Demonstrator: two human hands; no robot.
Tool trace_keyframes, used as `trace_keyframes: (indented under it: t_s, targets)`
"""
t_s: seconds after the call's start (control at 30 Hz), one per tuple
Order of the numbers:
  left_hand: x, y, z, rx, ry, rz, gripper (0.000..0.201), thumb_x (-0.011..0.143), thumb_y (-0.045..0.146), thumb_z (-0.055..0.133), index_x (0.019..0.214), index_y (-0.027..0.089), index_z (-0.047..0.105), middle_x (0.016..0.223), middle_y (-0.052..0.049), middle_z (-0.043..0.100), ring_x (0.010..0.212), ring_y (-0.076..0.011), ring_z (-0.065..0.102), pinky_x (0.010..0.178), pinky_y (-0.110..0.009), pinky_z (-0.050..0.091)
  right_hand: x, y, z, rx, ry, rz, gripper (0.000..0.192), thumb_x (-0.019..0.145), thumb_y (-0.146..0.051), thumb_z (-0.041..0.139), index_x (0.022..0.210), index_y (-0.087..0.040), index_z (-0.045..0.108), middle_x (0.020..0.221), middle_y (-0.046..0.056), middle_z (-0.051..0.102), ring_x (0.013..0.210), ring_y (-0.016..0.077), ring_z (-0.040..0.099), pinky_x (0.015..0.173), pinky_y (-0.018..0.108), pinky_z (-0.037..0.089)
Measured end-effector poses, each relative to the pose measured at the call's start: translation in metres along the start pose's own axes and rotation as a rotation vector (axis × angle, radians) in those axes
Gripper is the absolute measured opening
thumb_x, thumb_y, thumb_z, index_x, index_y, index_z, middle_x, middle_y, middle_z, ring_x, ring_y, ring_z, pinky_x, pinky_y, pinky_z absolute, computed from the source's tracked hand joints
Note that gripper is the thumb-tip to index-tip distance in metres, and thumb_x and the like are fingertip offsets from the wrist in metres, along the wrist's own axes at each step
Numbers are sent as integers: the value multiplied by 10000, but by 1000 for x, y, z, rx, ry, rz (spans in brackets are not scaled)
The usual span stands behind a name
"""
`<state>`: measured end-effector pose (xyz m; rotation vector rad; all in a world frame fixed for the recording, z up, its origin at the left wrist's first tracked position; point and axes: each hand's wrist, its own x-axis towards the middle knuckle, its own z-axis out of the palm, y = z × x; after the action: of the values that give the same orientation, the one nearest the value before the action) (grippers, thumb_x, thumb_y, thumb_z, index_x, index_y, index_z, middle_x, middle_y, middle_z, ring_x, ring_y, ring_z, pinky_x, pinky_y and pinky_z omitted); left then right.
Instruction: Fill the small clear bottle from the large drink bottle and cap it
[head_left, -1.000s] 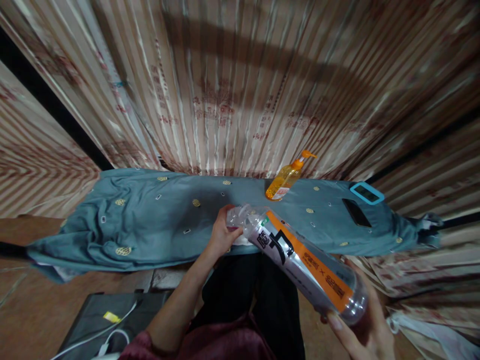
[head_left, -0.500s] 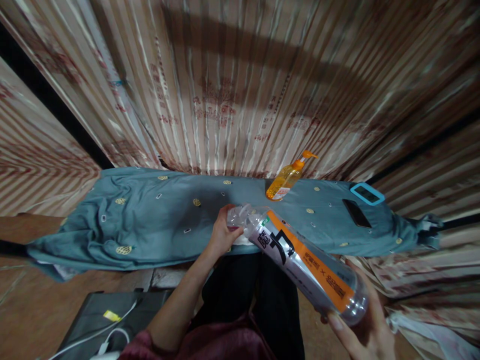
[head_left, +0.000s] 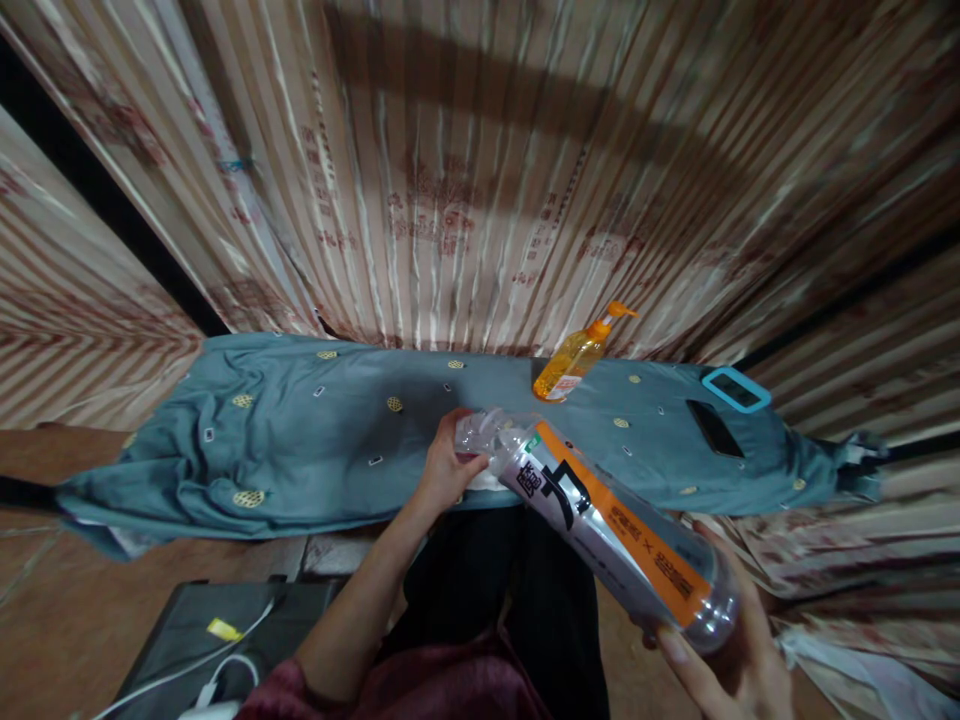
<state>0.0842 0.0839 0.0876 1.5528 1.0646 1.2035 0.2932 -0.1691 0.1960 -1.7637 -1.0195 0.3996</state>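
Observation:
A large clear plastic bottle (head_left: 607, 530) with a silver and orange label is tilted, its neck end up and to the left. My right hand (head_left: 724, 640) is wrapped round its base, thumb on the near side. My left hand (head_left: 446, 460) grips a small clear cup-like piece (head_left: 474, 432) at the bottle's mouth. Whether the two touch is hard to make out, and no liquid shows clearly. Just behind them, an orange pump bottle (head_left: 568, 365) stands on the grey-green cloth (head_left: 300, 440). Something white (head_left: 487, 480) lies partly hidden beneath the bottle's neck.
At the right of the cloth lie a dark phone (head_left: 715, 428) and a blue-framed device (head_left: 736, 389). Striped curtains (head_left: 465, 180) hang close behind and at both sides. A dark box (head_left: 225, 620) with white cables stands at the lower left.
Both hands, the bottle and the clear piece keep almost the same pose. The view has shifted very slightly.

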Motion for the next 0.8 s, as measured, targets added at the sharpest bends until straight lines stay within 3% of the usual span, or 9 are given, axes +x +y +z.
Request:
trace_keyframes:
  t_s: [0.1, 0.2, 0.47, 0.67, 0.8]
  targets:
    - [0, 0, 0, 3, -1, 1, 695, 686, 197, 861, 1326, 208, 590, 1261, -93, 747, 1136, -295, 760, 983, -435, 640, -2, -6, 4, 21, 54, 73, 893, 842, -622, 825, 1598, -266, 510, 1540, 145, 643, 1449, 398, 611, 1159, 544, 570]
    - [0, 1, -1, 14, -2, -3, 695, 688, 213, 866, 1326, 206, 590, 1263, -94, 745, 1131, -296, 760, 977, -436, 644, -5, -21, 12, 35, 83, 108, 947, 823, -680, 818, 1612, -265, 500, 1556, 150, 630, 1457, 413, 601, 1216, 593, 510]
    - [0, -1, 0, 11, 6, 15, 701, 685, 193, 850, 1333, 213, 583, 1273, -92, 741, 1161, -300, 754, 1028, -457, 621, -4, -26, 13, 16, 74, 89, 995, 809, -685, 824, 1648, -279, 474, 1544, 149, 630, 1516, 438, 532, 1223, 614, 494]
    - [0, 0, 0, 12, -1, 18, 691, 678, 184, 856, 1314, 212, 587, 1263, -94, 747, 1167, -303, 751, 1035, -453, 613, -6, -23, 13, 15, 75, 117, 1031, 811, -691, 820, 1681, -299, 429, 1731, 138, 446, 1512, 446, 532, 1213, 594, 510]
    - [0, 2, -1, -7, -16, 8, 689, 687, 197, 861, 1318, 220, 585, 1255, -83, 751, 1146, -293, 755, 1014, -441, 622, -5, -15, 12, 11, 73, 66, 984, 841, -666, 804, 1673, -290, 436, 1714, 146, 466, 1511, 448, 535, 1220, 622, 495]
